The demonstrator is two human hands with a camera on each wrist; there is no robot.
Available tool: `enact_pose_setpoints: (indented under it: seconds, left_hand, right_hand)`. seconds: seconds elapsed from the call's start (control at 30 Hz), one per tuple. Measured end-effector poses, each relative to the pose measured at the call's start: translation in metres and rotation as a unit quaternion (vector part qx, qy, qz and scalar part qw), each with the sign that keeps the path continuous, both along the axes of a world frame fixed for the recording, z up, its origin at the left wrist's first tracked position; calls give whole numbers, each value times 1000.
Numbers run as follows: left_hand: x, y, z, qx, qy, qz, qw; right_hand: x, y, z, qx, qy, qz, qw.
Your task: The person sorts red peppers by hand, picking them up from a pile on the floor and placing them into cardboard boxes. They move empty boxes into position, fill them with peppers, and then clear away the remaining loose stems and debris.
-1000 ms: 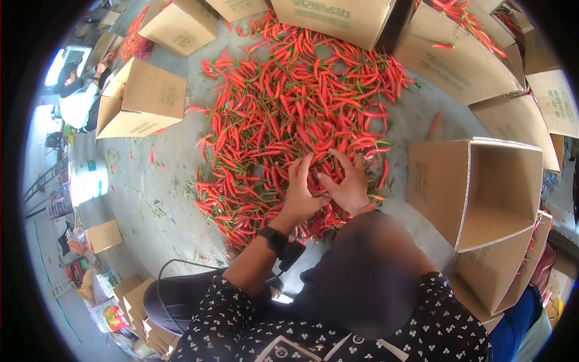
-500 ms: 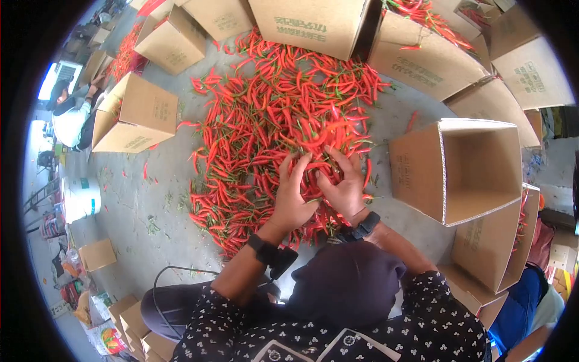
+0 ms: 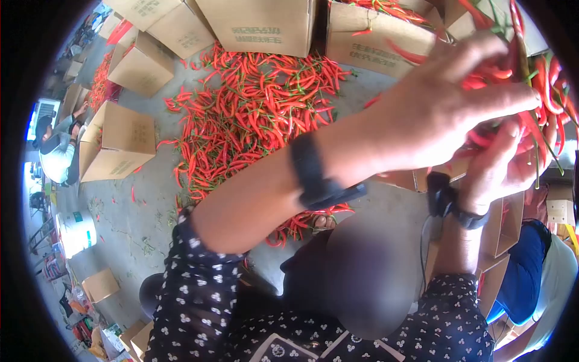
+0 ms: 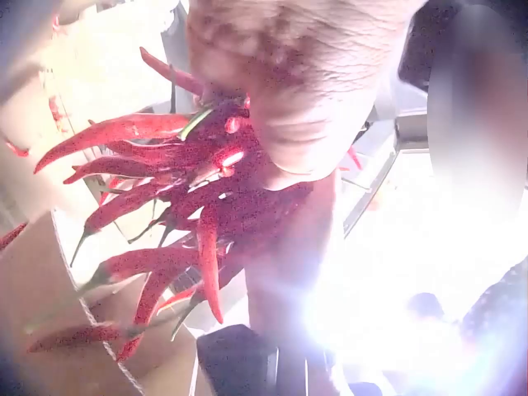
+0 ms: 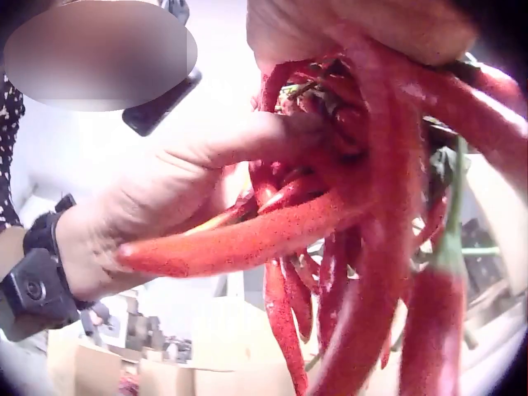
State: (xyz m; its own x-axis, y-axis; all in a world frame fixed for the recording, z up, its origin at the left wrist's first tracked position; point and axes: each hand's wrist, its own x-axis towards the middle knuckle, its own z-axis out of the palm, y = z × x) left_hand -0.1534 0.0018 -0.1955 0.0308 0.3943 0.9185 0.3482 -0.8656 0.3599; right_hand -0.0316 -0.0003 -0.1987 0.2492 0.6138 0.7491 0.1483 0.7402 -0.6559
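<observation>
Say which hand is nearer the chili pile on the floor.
Left: in the head view, the left hand is right of the chili pile; the right hand is farther right.

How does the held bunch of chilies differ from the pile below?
The bunch of chilies is held up in the air, while the pile lies on the floor. The bunch has far fewer chilies than the pile. Some in the bunch dangle; the pile spreads wide. Both show red chilies with green stems.
</observation>
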Motion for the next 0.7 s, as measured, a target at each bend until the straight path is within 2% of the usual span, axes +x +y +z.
enact_pose_setpoints:
  seconds: [0.03, 0.1, 0.13, 0.17, 0.2, 0.23, 0.27, 0.3, 0.33, 0.37, 0.43, 0.5, 0.57, 0.63, 0.67, 0.7]
  left_hand:
    - [13, 12, -9, -12, -6, -33, 999]
    - [23, 22, -33, -120, 43, -76, 989]
    - [32, 30, -62, -138, 160, 17, 977]
    - [32, 31, -74, -208, 266, 35, 940]
    - [31, 32, -84, -262, 379, 49, 886]
    - [24, 21, -81, -298, 393, -5, 870]
    - [17, 10, -77, -335, 404, -57, 849]
    - [12, 0, -69, -301, 333, -101, 888]
    - [6, -8, -77, -245, 252, -96, 931]
    - [-10, -15, -78, -199, 206, -61, 956]
    - [-47, -28, -98, -206, 145, 50, 966]
    - [-96, -49, -129, -329, 134, 189, 915]
    - [-144, -72, -171, -432, 149, 324, 828]
    - [-194, -97, -202, -506, 152, 383, 758]
    - [-214, -108, -207, -507, 154, 391, 752]
    - [-233, -115, -211, -550, 140, 410, 714]
  right_hand:
    - [16, 11, -4, 42, -18, -16, 999]
    - [58, 36, -38, 14, -188, -124, 974]
    - [76, 45, -59, -121, -216, -87, 965]
    - [92, 47, -72, -174, -355, -86, 915]
    - [107, 50, -85, -199, -490, -75, 845]
    - [109, 38, -89, -200, -581, -42, 788]
    - [100, 31, -85, -161, -593, -78, 785]
    - [87, 22, -71, -123, -602, -117, 780]
    - [69, 10, -51, -133, -543, -122, 820]
    - [51, -2, -34, -127, -464, -107, 870]
    - [21, -18, -28, -92, -337, 55, 935]
    - [-28, -24, -46, -89, -340, 217, 911]
    - [-97, -14, -91, -149, -313, 269, 899]
    - [-157, 17, -165, -222, -301, 246, 894]
    - [-180, 39, -209, -211, -323, 180, 905]
    - [-194, 68, -242, -196, -344, 113, 911]
